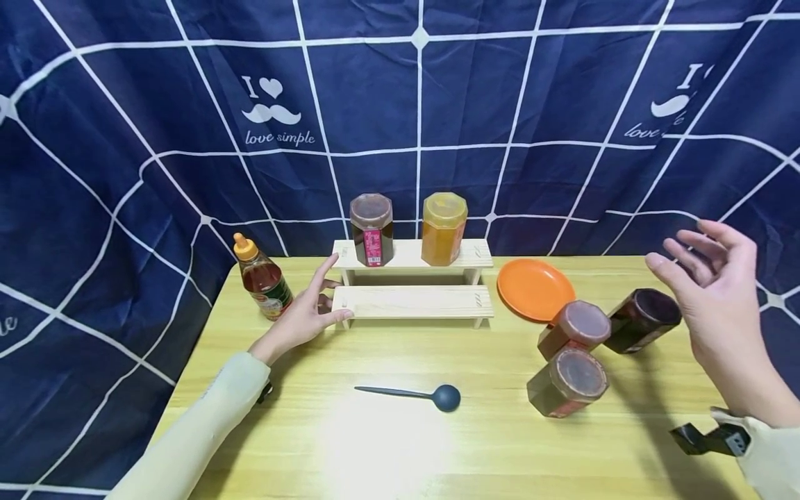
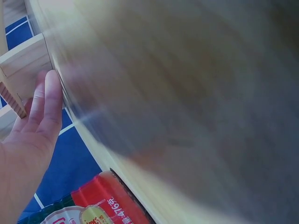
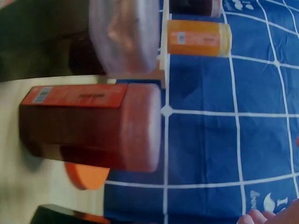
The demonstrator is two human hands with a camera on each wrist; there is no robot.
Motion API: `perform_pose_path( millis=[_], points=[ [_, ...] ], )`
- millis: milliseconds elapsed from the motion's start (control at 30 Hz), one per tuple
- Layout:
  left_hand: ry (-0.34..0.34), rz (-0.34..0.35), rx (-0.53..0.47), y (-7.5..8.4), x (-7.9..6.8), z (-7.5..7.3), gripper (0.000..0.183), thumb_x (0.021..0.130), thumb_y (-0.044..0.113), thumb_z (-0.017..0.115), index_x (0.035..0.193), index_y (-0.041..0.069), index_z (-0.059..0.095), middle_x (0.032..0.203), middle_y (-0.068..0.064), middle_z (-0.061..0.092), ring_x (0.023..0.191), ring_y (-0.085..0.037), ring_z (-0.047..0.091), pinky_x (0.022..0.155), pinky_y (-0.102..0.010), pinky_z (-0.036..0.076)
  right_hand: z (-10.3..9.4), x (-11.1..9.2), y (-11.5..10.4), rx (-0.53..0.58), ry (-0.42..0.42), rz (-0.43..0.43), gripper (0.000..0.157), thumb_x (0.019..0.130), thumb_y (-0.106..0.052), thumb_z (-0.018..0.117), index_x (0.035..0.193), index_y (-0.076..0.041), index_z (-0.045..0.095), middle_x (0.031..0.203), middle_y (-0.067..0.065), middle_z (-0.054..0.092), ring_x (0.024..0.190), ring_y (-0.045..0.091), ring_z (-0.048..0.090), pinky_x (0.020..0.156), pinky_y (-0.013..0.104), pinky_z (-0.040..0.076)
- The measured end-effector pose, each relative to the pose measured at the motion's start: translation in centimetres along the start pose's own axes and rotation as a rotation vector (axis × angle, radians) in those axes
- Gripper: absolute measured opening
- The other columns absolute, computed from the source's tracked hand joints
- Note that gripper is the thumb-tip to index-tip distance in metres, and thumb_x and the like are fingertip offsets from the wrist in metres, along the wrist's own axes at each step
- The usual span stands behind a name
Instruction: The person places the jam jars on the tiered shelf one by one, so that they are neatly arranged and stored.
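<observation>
My left hand [image 1: 306,310] touches the left end of a two-step wooden rack [image 1: 412,301], thumb at the lower step and index finger reaching up the upper one. In the left wrist view, straight fingers [image 2: 52,100] lie against the rack's wooden side. On the upper step stand a dark jar [image 1: 373,232] and a yellow-orange jar [image 1: 442,239]. My right hand [image 1: 725,285] is raised at the right, empty, its fingers loosely bent. Nearest it is a dark jar [image 1: 640,323]; beside that stand a reddish-brown jar [image 1: 571,330] and a brown jar [image 1: 565,385].
A syrup bottle with a yellow cap [image 1: 265,281] stands left of the rack, close to my left forearm. An orange plate [image 1: 534,288] lies right of the rack. A dark spoon [image 1: 445,398] lies on the front of the wooden table [image 1: 300,430]. Blue cloth [image 1: 469,97] hangs behind.
</observation>
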State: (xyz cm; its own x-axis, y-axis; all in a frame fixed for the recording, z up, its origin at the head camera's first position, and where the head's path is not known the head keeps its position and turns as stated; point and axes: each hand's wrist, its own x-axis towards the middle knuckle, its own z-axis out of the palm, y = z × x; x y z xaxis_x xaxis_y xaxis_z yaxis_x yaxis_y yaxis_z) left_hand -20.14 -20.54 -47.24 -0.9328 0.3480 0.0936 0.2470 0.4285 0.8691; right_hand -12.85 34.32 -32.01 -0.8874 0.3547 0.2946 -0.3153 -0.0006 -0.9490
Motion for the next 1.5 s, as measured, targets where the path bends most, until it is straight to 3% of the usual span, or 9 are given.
perform_pose_path(
  millis=[167, 400, 533, 667, 833, 967, 1200, 1333, 1500],
  points=[
    [-0.002, -0.004, 0.0, -0.3, -0.4, 0.2, 0.112, 0.097, 0.018, 0.087, 0.176, 0.034, 0.01, 0.146, -0.026, 0.061, 0.098, -0.03, 0.073, 0.092, -0.049, 0.058, -1.5, -0.5, 1.4, 0.008, 0.049, 0.026, 0.071, 0.093, 0.02, 0.071, 0.149, -0.016, 0.044, 0.138, 0.001, 0.053, 0.133, 0.011, 0.055, 0.101, 0.011, 0.044],
    [0.009, -0.006, -0.014, 0.0, -0.3, 0.2, 0.113, 0.097, 0.013, 0.087, 0.177, 0.032, 0.009, 0.147, -0.028, 0.059, 0.1, -0.035, 0.072, 0.094, -0.056, 0.056, -3.5, -0.9, 2.9, -0.163, 0.157, 0.092, 0.076, 0.091, 0.013, 0.078, 0.151, -0.021, 0.045, 0.134, -0.007, 0.051, 0.127, 0.005, 0.051, 0.106, 0.012, 0.032],
    [0.009, -0.007, -0.032, 0.1, -0.3, 0.2, 0.114, 0.096, 0.01, 0.087, 0.177, 0.027, 0.009, 0.148, -0.031, 0.058, 0.101, -0.039, 0.071, 0.095, -0.061, 0.055, -5.0, -0.9, 4.0, -0.316, 0.116, 0.141, 0.08, 0.094, 0.006, 0.079, 0.155, -0.028, 0.039, 0.134, -0.013, 0.046, 0.135, 0.006, 0.045, 0.107, 0.011, 0.029],
    [0.009, -0.007, -0.025, 0.1, -0.2, 0.1, 0.114, 0.096, 0.012, 0.087, 0.177, 0.03, 0.009, 0.147, -0.028, 0.059, 0.1, -0.036, 0.072, 0.094, -0.056, 0.056, -6.4, -1.2, 5.5, -0.403, 0.042, 0.17, 0.083, 0.097, 0.001, 0.079, 0.156, -0.033, 0.031, 0.133, -0.016, 0.041, 0.131, 0.004, 0.042, 0.106, 0.01, 0.028],
    [0.005, -0.002, 0.0, 0.0, -0.1, 0.0, 0.111, 0.098, 0.017, 0.087, 0.176, 0.035, 0.01, 0.147, -0.026, 0.06, 0.1, -0.031, 0.073, 0.093, -0.051, 0.057, -7.5, -1.5, 7.2, -0.194, -0.001, 0.216, 0.085, 0.093, 0.009, 0.078, 0.152, -0.029, 0.03, 0.132, -0.009, 0.039, 0.118, 0.001, 0.048, 0.094, 0.007, 0.042],
    [0.004, 0.0, 0.007, 0.0, 0.0, 0.0, 0.111, 0.098, 0.019, 0.086, 0.176, 0.037, 0.01, 0.148, -0.026, 0.059, 0.1, -0.03, 0.073, 0.093, -0.051, 0.057, -8.0, -1.5, 8.2, -0.105, -0.037, 0.258, 0.088, 0.094, 0.01, 0.077, 0.153, -0.027, 0.024, 0.133, -0.005, 0.038, 0.109, -0.002, 0.057, 0.081, 0.009, 0.051],
    [0.006, -0.002, -0.006, 0.6, -0.1, 0.1, 0.111, 0.098, 0.015, 0.086, 0.177, 0.031, 0.01, 0.147, -0.027, 0.06, 0.099, -0.033, 0.073, 0.093, -0.053, 0.057, -8.6, -1.9, 9.9, -0.093, -0.083, 0.273, 0.088, 0.095, 0.013, 0.074, 0.153, -0.027, 0.022, 0.126, -0.001, 0.045, 0.101, -0.005, 0.066, 0.076, 0.011, 0.053],
    [0.006, -0.001, -0.008, 0.6, -0.2, 0.1, 0.11, 0.098, 0.015, 0.086, 0.177, 0.03, 0.011, 0.146, -0.027, 0.061, 0.099, -0.033, 0.073, 0.093, -0.053, 0.057, -8.8, -2.1, 11.0, -0.057, -0.107, 0.211, 0.086, 0.092, 0.021, 0.071, 0.15, -0.026, 0.029, 0.125, -0.004, 0.052, 0.1, -0.003, 0.068, 0.078, 0.011, 0.053],
    [0.007, 0.012, 0.006, 0.1, 0.1, 0.0, 0.11, 0.098, 0.018, 0.086, 0.176, 0.034, 0.011, 0.146, -0.025, 0.061, 0.098, -0.03, 0.073, 0.091, -0.05, 0.057, -8.8, -2.1, 11.8, -0.109, -0.091, 0.132, 0.089, 0.087, 0.026, 0.072, 0.149, -0.026, 0.034, 0.126, -0.007, 0.055, 0.103, -0.003, 0.064, 0.083, 0.007, 0.049]
  ],
)
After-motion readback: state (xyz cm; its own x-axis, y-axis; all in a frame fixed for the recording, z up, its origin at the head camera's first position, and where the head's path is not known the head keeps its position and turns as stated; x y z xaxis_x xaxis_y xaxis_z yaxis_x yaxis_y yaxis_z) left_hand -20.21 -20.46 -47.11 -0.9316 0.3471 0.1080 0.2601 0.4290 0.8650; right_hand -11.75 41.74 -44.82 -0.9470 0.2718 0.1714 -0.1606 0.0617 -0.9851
